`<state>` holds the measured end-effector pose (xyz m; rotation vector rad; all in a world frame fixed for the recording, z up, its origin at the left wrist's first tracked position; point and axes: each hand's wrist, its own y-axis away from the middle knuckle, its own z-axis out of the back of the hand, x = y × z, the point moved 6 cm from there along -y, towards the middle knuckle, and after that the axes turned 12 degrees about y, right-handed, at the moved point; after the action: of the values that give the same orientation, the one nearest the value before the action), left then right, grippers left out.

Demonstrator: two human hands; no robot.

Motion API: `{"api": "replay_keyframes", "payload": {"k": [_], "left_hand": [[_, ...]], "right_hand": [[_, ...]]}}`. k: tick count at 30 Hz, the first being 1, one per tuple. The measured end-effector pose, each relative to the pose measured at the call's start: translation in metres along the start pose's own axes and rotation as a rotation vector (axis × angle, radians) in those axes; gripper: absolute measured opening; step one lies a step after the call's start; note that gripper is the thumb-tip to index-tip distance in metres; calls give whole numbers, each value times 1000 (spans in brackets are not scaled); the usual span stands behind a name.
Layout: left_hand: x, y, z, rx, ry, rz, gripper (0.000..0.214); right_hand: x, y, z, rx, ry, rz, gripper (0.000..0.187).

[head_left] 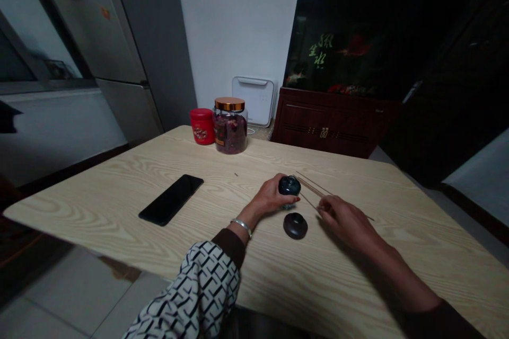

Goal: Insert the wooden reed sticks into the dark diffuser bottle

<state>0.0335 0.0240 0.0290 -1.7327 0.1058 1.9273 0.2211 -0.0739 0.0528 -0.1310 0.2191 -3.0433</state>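
Observation:
My left hand [272,194] is closed around a small dark glass bottle [289,185] standing at the middle of the table. The fingers wrap its far left side and the thumb lies across its front. My right hand [342,218], just right of the bottle, pinches thin wooden sticks [310,185] whose far ends reach toward the bottle. Whether any stick tip is inside the bottle's mouth I cannot tell. Another thin stick [370,217] shows its end past the back of my right hand. A dark round lid [295,226] with a knob rests in front of the bottle.
A black phone [172,199] lies on the wooden table [119,190] at left. At the back stand a red canister [202,127] and a large jar [230,130] with a copper-coloured lid. A tiny stick fragment [236,174] lies mid-table. Behind are a fridge and an aquarium.

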Motion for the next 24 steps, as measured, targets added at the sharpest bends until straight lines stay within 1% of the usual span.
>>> {"api": "replay_keyframes", "payload": {"k": [2,5,7,10,12,14,15,17,20,22,24], "left_hand": [[0,0,0,-3,1,1,61],[1,-1,0,0,4,10,61],[2,-1,0,-2,8,16,62],[2,-1,0,-6,16,16,62],[3,-1,0,-9,20,12,63],[4,-1,1,-17,24,14,63],[4,-1,1,-19,27,20,64],[6,-1,0,-19,34,32,64],[7,-2,0,-16,37,32,66],[8,-3,0,-14,33,31,67],[8,-3,-1,-8,27,33,67]], "right_hand": [[-1,-10,0,104,219,40,20],[6,-21,-3,222,379,56,28],[13,-28,-4,273,422,66,29],[20,-37,-3,336,441,70,25],[18,-42,-1,363,431,67,21],[9,-46,1,339,364,56,15],[3,-49,4,305,285,44,12],[-12,-55,11,200,11,1,10],[-30,-65,30,-39,-570,-104,12],[-35,-71,44,-227,-922,-186,19],[-28,-76,56,-368,-1155,-226,31]]}}
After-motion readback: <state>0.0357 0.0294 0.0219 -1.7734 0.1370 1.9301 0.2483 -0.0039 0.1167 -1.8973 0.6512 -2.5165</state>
